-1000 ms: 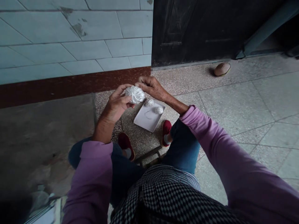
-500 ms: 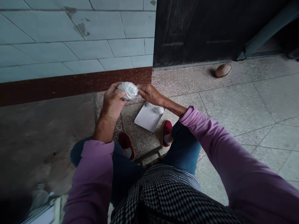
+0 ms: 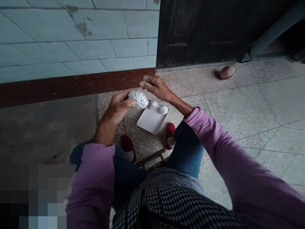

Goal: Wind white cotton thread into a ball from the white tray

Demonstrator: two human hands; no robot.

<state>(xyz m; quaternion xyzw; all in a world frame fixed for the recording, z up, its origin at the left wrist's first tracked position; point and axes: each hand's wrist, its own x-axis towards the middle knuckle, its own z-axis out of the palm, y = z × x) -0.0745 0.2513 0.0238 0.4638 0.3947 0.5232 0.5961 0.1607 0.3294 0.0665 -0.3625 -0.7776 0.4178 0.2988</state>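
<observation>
My left hand [image 3: 118,106] is closed around a ball of shiny white string [image 3: 140,99], thumb on the near side and fingers behind. Just above and to the right, my right hand [image 3: 158,87] is in a pinch, fingertips a little apart from the ball. A faint strand of the string seems to run from the ball to those fingertips. Below the hands, a shallow white box [image 3: 152,121] lies on the floor between my feet. Two smaller white balls [image 3: 163,110] of string lie at its far edge.
A tiled wall [image 3: 95,28] with a dark red base stands ahead on the left, beside a dark door [image 3: 190,31]. A brown rounded object [image 3: 227,72] lies on the floor by the door. My red shoes [image 3: 128,148] flank the box. The lower left corner is pixelated.
The ball in my left hand has shifted right and slightly down and has turned. My right hand has moved up and right, away from the ball's side, uncovering the box's far edge.
</observation>
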